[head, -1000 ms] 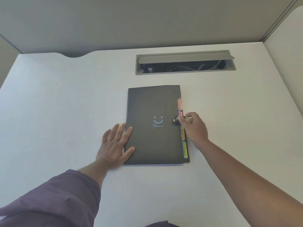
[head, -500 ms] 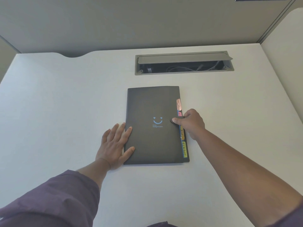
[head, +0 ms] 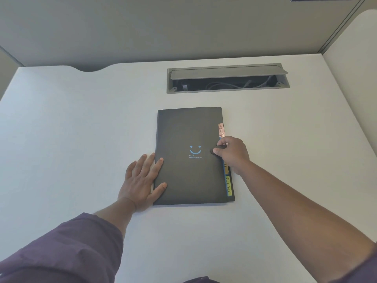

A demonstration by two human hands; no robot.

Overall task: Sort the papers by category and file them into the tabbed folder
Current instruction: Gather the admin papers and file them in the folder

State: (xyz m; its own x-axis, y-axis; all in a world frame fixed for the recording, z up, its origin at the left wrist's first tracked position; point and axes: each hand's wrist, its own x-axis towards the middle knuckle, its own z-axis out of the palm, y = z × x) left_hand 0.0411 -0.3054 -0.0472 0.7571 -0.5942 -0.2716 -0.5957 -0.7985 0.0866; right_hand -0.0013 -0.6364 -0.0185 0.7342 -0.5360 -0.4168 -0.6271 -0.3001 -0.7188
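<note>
In the middle of the white desk (head: 81, 123) lies the tabbed folder (head: 187, 172), a dark cover with a small blue smiling face printed on it, closed and flat. Along its right edge coloured tabs stick out: a pink one (head: 221, 129) at the far end marked ADMIN, an orange one (head: 225, 167) partly hidden, and a yellow one (head: 229, 185) at the near end marked SPORTS.

The left hand (head: 140, 181) rests flat with straight fingers across the folder's left edge, half on the cover and half on the desk, grasping nothing; it appears to steady the folder. The right hand (head: 232, 153) sits at the middle of the right edge, its fingers curled around the small dark clasp (head: 217, 149) there, pinching it against the cover.

No loose papers show anywhere on the desk, so none wait in view to be sorted. Whether papers sit inside the folder cannot be told, since the cover hides everything within. Judging from the closed cover and the grip on the clasp, the work is either at its very start, with the folder about to be opened, or at its end, with the folder being fastened; these pictures alone do not settle which.

At the far side of the desk, well apart from the folder, a grey cable hatch (head: 227, 78) stands open with cords inside.
</note>
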